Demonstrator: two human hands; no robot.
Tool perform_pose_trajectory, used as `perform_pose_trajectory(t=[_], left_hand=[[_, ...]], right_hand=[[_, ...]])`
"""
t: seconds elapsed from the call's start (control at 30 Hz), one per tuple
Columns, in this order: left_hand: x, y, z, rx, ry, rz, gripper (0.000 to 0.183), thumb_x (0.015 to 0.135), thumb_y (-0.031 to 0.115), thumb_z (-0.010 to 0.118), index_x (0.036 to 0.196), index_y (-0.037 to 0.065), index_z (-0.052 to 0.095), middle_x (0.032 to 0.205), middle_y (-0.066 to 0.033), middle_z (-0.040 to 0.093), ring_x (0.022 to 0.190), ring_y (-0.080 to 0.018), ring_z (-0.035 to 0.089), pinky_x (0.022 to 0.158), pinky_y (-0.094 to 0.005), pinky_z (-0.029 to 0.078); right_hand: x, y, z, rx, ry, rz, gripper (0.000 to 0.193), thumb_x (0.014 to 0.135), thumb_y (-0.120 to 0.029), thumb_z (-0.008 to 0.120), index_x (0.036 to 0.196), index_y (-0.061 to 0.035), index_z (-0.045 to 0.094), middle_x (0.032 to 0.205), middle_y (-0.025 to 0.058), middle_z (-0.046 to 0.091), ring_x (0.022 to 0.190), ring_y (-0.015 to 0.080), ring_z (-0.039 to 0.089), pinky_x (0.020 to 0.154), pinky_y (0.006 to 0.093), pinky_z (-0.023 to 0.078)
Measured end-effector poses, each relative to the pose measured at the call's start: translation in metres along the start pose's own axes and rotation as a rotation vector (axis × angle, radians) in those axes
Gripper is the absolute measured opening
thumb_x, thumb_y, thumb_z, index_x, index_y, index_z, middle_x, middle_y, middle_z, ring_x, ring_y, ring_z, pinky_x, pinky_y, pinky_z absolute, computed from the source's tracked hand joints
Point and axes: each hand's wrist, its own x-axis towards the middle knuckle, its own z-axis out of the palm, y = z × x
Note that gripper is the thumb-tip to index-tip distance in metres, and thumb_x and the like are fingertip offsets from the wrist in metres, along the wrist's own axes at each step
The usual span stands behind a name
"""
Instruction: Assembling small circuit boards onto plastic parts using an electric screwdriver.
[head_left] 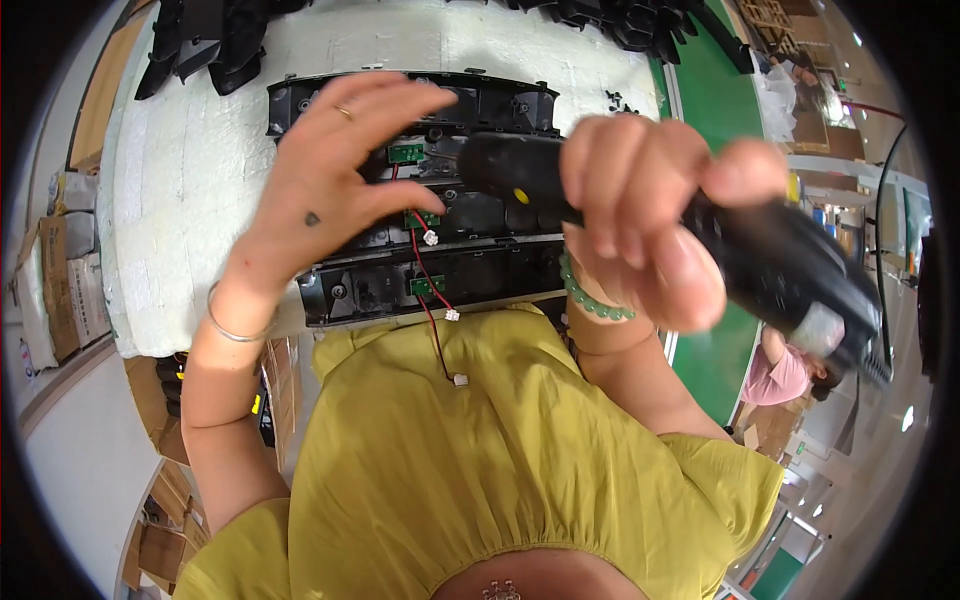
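Observation:
My right hand (640, 190) is wrapped round a black electric screwdriver (800, 265), held almost level above the work. Its thin bit points left, toward a small green circuit board (406, 154) on one of the long black plastic panels (500, 105). I cannot tell if the bit touches a screw. Over the left part of the panels hovers my left hand (310, 185), thumb and fingers apart, with nothing seen in it. Another green board (428, 286) sits on the nearest panel (500, 272). Red and black wires run from the boards to white connectors (430, 238).
The panels lie on a white foam-covered table (200, 200). More black plastic parts (215, 45) are piled at its far edge. Small black pieces (622, 102) lie at the far right, beside a green surface (715, 110). A person in pink (775, 375) is off to the right.

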Motion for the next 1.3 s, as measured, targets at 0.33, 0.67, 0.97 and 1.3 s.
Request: perform_pose_trajectory(t=[0.33, 0.67, 0.97, 1.3], left_hand=[[-0.018, -0.036, 0.005, 0.236, -0.054, -0.039, 0.023, 0.069, 0.014, 0.075, 0.089, 0.004, 0.070, 0.120, -0.0093, 0.061, 0.124, -0.0343, 0.043, 0.100, -0.0428, 0.038], [-0.020, -0.039, 0.016, 0.202, -0.037, -0.005, 0.014, 0.072, 0.009, 0.070, 0.084, 0.002, 0.069, 0.110, -0.0069, 0.066, 0.123, -0.0306, 0.046, 0.098, -0.0423, 0.038], [-0.022, -0.044, 0.020, 0.178, -0.020, -0.018, 0.013, 0.070, 0.008, 0.070, 0.082, 0.002, 0.068, 0.108, -0.0067, 0.066, 0.121, -0.0292, 0.047, 0.099, -0.0421, 0.038], [-0.013, -0.039, 0.018, 0.151, -0.010, 0.005, 0.014, 0.070, 0.006, 0.069, 0.083, 0.001, 0.066, 0.107, -0.0091, 0.066, 0.115, -0.0317, 0.051, 0.095, -0.0410, 0.041]], right_hand=[[0.003, 0.041, 0.017, -0.064, 0.158, 0.155, 0.034, 0.076, -0.008, 0.050, 0.110, -0.0075, 0.041, 0.061, 0.0040, 0.043, 0.050, 0.0140, 0.040, 0.055, 0.0330, 0.039], [0.003, 0.050, 0.020, -0.162, 0.205, 0.192, 0.032, 0.076, -0.005, 0.052, 0.106, -0.0075, 0.041, 0.060, 0.0046, 0.043, 0.049, 0.0143, 0.040, 0.052, 0.0316, 0.038], [0.011, 0.062, 0.018, -0.076, 0.010, 0.178, 0.028, 0.076, 0.000, 0.054, 0.096, -0.0063, 0.037, 0.060, 0.0074, 0.046, 0.048, 0.0142, 0.041, 0.047, 0.0297, 0.039], [0.007, 0.079, 0.013, -0.898, 0.112, -0.399, 0.021, 0.065, 0.001, 0.066, 0.084, 0.0018, 0.058, 0.074, 0.0034, 0.058, 0.065, 0.0113, 0.055, 0.060, 0.0249, 0.045]])
